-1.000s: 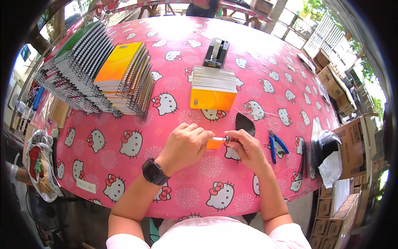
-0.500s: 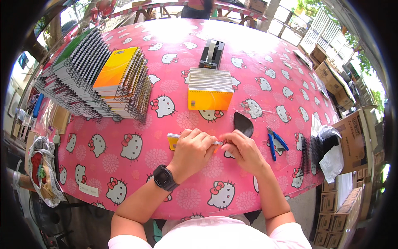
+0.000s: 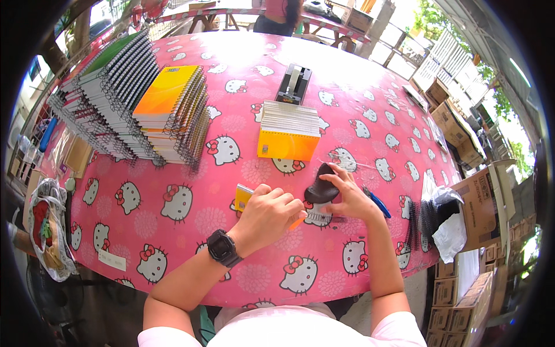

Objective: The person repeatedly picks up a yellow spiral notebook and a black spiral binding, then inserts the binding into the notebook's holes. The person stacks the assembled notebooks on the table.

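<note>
My left hand (image 3: 269,211), wearing a black watch (image 3: 224,247), is closed around a small yellow-orange notebook (image 3: 243,195). Most of that notebook is hidden under the fingers, with an orange corner showing at the right. A thin wire coil (image 3: 319,217) runs from beside it toward the right palm. In my right hand (image 3: 352,199) is a smooth black curved object (image 3: 322,186), gripped between thumb and fingers; its kind is unclear. Blue-handled cutters (image 3: 378,203) lie just right of that hand, partly covered by it.
Beyond my hands stands a row of small yellow notebooks (image 3: 286,149), with a black tape dispenser (image 3: 293,84) behind. Tall stacks of spiral notebooks (image 3: 167,95) rise at the left. Black coils (image 3: 413,225) and cardboard boxes (image 3: 483,196) are at the right. Pink patterned cloth covers the table (image 3: 254,231).
My right hand has left the notebook's edge, moved up and right, and taken hold of the black curved object, now tilted and shifted left. My left hand keeps the notebook.
</note>
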A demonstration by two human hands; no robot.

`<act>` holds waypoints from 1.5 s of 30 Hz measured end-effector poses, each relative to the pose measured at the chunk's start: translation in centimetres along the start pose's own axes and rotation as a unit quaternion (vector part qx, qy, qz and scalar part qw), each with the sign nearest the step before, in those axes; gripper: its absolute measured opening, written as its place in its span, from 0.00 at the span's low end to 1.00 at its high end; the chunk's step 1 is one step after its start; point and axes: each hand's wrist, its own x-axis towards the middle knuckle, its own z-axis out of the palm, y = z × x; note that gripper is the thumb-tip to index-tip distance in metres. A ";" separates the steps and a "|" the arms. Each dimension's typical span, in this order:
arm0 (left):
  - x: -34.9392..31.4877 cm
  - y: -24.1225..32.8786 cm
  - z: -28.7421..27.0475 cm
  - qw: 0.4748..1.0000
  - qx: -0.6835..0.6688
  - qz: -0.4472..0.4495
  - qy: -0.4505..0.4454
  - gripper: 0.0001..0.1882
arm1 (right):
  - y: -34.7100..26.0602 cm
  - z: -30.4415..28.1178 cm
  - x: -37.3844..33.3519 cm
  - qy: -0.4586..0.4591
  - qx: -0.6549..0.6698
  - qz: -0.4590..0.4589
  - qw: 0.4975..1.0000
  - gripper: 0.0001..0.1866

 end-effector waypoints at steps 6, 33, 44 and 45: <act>0.5 0.1 -0.4 1.000 -0.024 0.001 -0.011 0.11 | -0.3 1.7 0.3 0.078 -0.031 0.005 0.996 0.33; -0.4 -3.7 -0.4 1.000 0.005 -0.016 0.002 0.14 | -4.2 0.5 -0.4 -0.029 0.359 -0.052 0.931 0.23; -3.5 -5.6 0.3 0.899 -0.348 -0.259 0.059 0.33 | -4.8 1.2 -0.4 -0.023 0.414 0.012 0.910 0.28; -4.0 -5.9 0.2 0.875 -0.389 -0.287 -0.017 0.31 | -4.7 1.3 -0.4 -0.020 0.458 -0.011 0.889 0.28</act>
